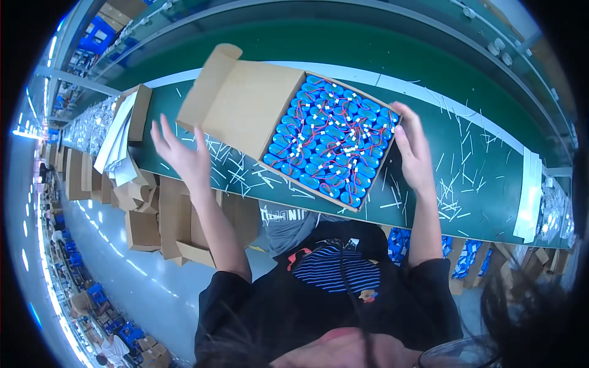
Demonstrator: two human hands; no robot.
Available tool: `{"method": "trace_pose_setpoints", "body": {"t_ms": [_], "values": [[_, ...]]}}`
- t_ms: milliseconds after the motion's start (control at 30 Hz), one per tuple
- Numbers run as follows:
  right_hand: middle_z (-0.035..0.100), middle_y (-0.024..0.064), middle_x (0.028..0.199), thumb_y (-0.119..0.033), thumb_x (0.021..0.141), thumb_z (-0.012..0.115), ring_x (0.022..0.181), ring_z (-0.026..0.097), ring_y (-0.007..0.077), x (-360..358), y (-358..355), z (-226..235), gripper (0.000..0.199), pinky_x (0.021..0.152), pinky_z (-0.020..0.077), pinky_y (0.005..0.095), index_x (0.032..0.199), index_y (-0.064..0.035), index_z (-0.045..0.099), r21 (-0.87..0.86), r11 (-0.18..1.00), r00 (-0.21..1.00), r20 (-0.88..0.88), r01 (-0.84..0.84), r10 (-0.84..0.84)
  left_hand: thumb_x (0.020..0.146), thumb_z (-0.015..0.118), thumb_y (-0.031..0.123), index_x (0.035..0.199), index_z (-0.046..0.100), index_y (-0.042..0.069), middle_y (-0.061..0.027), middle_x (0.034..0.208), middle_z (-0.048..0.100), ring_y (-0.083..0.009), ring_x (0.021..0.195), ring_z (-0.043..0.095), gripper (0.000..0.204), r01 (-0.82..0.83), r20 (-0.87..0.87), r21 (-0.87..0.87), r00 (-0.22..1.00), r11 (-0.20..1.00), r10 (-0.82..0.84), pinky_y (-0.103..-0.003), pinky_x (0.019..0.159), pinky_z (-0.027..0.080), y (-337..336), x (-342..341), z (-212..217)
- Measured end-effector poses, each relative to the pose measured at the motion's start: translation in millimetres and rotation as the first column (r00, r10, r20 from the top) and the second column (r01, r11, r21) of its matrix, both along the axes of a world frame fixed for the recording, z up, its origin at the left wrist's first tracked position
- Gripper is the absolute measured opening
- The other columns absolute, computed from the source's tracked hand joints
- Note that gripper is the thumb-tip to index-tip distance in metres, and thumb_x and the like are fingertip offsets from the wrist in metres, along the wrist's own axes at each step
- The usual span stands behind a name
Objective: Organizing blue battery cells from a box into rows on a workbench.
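Observation:
A cardboard box (253, 101) lies on the green work table with its lid folded back to the left. Rows of blue shrink-wrapped battery packs (316, 161) fill it, their red and black wires and small white connectors on top. My right hand (415, 150) grips the box's right side near the far corner, fingers at the outside and thumb by the rim. Beside the lid's left end, my left hand (185, 154) is open, its fingers spread and nothing in them.
Thin white strips (457, 190) are scattered over the green table (497, 211). White sheets (119, 144) lie at the table's left end next to a cardboard piece. Empty cartons (190, 221) stand below on the left; boxes of blue packs (466, 257) sit below on the right.

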State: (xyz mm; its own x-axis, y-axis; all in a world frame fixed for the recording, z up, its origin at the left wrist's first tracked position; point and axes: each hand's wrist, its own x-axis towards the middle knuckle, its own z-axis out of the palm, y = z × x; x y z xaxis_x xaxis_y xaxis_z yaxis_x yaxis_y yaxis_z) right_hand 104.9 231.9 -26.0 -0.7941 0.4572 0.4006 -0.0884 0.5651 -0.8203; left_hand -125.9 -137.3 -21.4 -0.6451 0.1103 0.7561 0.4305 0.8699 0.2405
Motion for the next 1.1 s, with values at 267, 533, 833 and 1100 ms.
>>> {"method": "trace_pose_setpoints", "body": {"t_ms": [267,533,833,1100], "values": [[0.048,0.0159,0.16,-0.044,0.07,0.099,0.147,0.046,0.0431,49,-39,3,0.079,0.121,0.0404,0.0546,0.14,-0.019,0.07,0.408,0.886,0.967,-0.033,-0.219,0.254,0.075,0.094,0.042,0.125,0.073,0.009,-0.0121,0.141,0.06,-0.0372,0.134,0.052,0.063,0.485,0.453,0.028,0.773,0.874,-0.444,-0.052,0.113,0.042,-5,91,-11],[0.062,0.0011,0.127,-0.018,0.072,0.098,0.106,0.056,0.027,59,-106,-48,0.044,0.093,0.0489,0.0412,0.112,-0.0217,0.079,0.51,0.86,0.984,-0.15,-0.005,0.095,0.102,0.073,0.026,0.082,0.067,-0.006,-0.0102,0.079,0.061,-0.0223,0.07,0.052,0.038,0.356,0.549,0.495,0.579,0.793,-0.603,-0.035,0.067,0.045,48,92,-35],[0.065,-0.0003,0.114,-0.014,0.075,0.095,0.1,0.055,0.0253,113,-85,-62,0.035,0.087,0.05,0.0383,0.106,-0.0205,0.08,0.396,0.918,0.982,-0.177,0.005,0.071,0.107,0.057,0.005,0.077,0.065,-0.005,-0.0053,0.063,0.056,-0.0177,0.054,0.043,0.033,0.174,0.543,0.529,0.683,0.83,-0.489,-0.035,0.052,0.039,28,190,-37],[0.06,0.0049,0.135,-0.01,0.08,0.09,0.115,0.058,0.0319,111,-95,-75,0.04,0.098,0.0563,0.0458,0.115,-0.0235,0.077,0.501,0.865,0.939,-0.307,0.019,0.157,0.095,0.08,0.016,0.12,0.076,-0.002,-0.0139,0.124,0.078,-0.031,0.103,0.076,0.031,0.377,0.526,0.531,0.556,0.759,-0.643,-0.038,0.087,0.059,-28,246,-104]]}}
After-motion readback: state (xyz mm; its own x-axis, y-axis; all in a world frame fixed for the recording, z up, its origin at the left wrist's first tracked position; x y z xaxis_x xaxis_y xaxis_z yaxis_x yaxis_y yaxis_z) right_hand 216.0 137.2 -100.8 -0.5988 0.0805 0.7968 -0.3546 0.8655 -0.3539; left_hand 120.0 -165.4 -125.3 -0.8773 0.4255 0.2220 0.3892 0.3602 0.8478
